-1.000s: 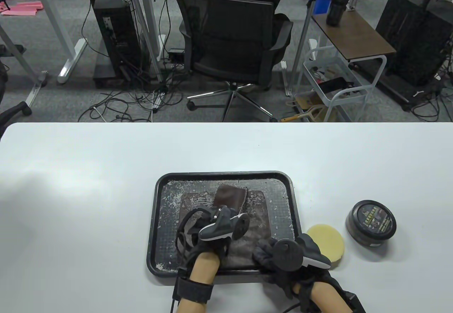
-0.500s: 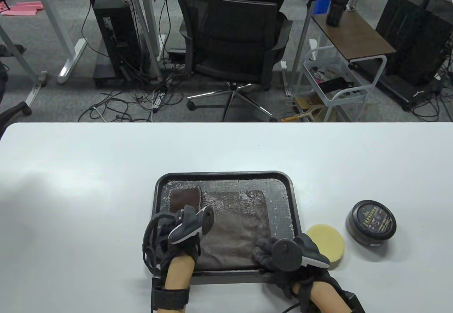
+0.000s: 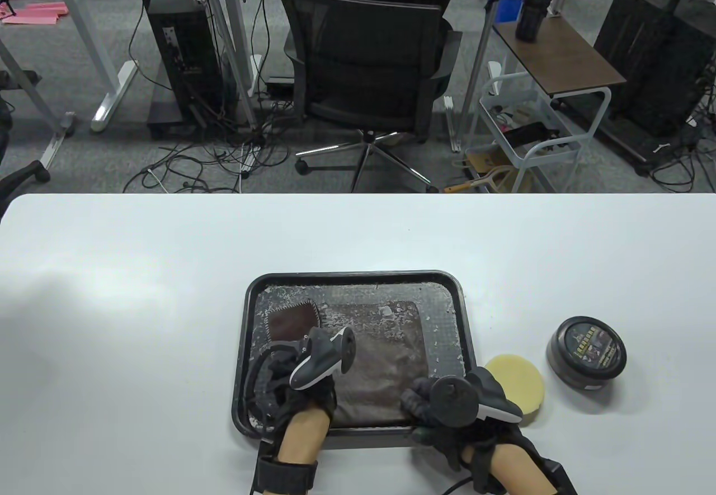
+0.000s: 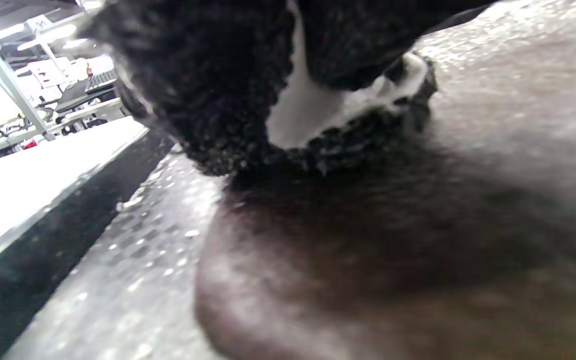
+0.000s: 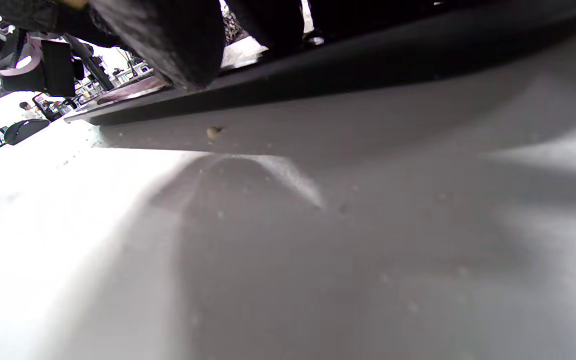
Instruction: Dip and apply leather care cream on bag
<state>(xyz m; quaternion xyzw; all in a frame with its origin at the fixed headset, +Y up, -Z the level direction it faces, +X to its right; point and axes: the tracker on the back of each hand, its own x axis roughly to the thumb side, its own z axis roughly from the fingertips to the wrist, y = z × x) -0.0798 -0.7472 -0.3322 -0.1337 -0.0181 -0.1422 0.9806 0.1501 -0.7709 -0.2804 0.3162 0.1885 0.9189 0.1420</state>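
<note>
A flat brown leather bag [image 3: 386, 349] lies in a black tray [image 3: 358, 275] flecked with pale residue. My left hand [image 3: 291, 352] is over the bag's left part and pinches a small brown stitched cloth [image 3: 292, 321], which sticks out ahead of it. In the left wrist view the gloved fingers [image 4: 208, 85] come down onto the leather with the cloth's stitched edge [image 4: 368, 130] between them. My right hand [image 3: 422, 405] grips the tray's near right corner, fingers curled over the rim. A closed cream tin [image 3: 586, 352] and a yellow round sponge [image 3: 523, 386] sit to the right of the tray.
The white table [image 3: 140, 293] spreads wide to the left and behind the tray. Beyond its far edge stand an office chair [image 3: 369, 64] and a small side cart [image 3: 537, 142].
My left hand swept the cloth from the bag's middle to its far left corner, then the wrist swung back a little to the right. The right hand, sponge and tin stayed put.
</note>
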